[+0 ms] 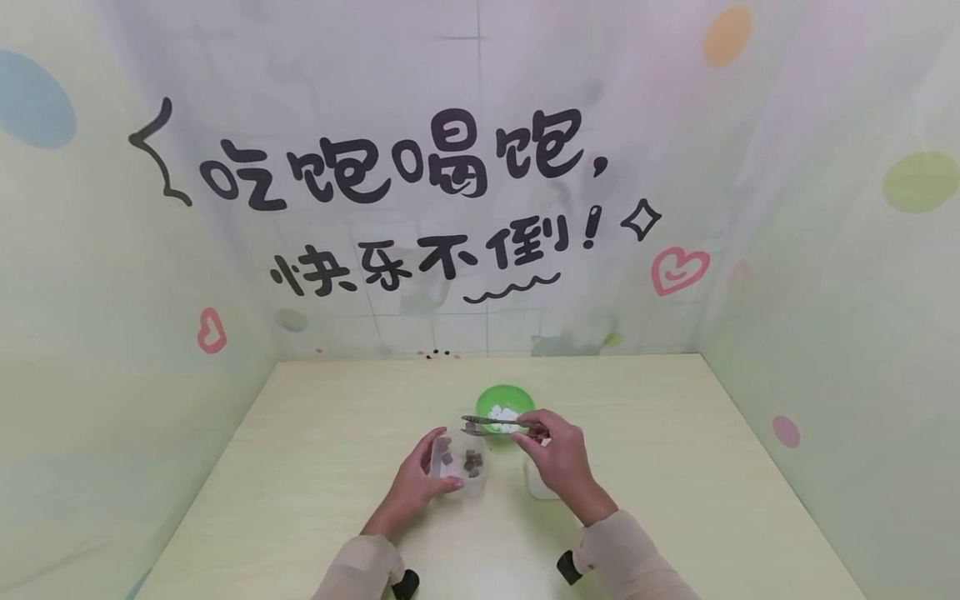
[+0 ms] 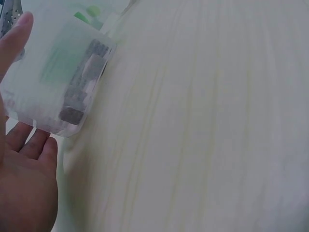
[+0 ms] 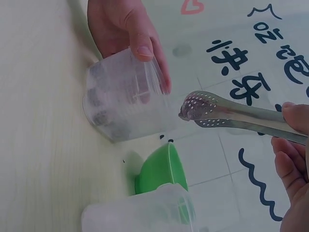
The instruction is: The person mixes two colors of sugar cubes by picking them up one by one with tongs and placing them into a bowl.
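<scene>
My left hand [image 1: 412,481] grips a translucent plastic container [image 2: 48,92], thumb on the near side and fingers round the far side. Several brownish cubes [image 1: 473,461] lie inside it. My right hand [image 1: 564,458] holds metal tongs [image 3: 231,112] with perforated tips. Between the tips is one brownish cube [image 3: 187,111], just above the container's mouth in the head view. A green bowl [image 1: 484,403] with white pieces [image 1: 501,415] in it stands behind the tongs.
A second translucent container [image 1: 542,485] stands below my right hand, partly hidden by it. The pale wood-grain table [image 1: 345,417] ends at a printed curtain [image 1: 375,325] with black writing, and more curtain hangs at both sides.
</scene>
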`<state>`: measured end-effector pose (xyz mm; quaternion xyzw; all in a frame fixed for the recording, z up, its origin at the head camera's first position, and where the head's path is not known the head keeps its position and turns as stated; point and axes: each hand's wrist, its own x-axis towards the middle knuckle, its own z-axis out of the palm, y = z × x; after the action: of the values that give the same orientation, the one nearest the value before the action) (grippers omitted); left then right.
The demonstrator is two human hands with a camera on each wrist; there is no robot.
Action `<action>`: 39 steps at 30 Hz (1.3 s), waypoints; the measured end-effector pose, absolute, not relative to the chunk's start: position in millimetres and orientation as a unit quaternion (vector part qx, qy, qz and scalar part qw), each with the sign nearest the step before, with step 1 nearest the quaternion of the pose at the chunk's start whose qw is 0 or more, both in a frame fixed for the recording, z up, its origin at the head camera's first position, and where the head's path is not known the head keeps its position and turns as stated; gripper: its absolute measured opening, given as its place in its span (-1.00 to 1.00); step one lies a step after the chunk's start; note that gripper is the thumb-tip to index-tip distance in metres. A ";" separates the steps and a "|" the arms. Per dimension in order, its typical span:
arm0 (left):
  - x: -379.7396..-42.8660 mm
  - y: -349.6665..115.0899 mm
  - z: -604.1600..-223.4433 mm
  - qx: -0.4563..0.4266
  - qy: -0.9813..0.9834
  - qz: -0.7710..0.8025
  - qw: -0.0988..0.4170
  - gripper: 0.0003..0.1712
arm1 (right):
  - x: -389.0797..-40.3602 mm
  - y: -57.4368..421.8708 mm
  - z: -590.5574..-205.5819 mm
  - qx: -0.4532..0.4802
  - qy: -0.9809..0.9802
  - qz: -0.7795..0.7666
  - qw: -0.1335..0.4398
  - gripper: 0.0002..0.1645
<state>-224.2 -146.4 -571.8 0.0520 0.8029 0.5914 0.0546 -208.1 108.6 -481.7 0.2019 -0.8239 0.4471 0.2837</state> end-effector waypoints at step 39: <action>-216.3 -139.6 -573.1 0.040 0.808 0.587 0.046 0.09 | -219.2 144.7 -497.5 0.180 -0.827 0.422 0.325 -0.70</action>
<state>-216.3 -139.6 -573.1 0.0396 0.8076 0.5867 0.0458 -219.2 144.7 -497.5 0.1795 -0.8271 0.4217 0.3255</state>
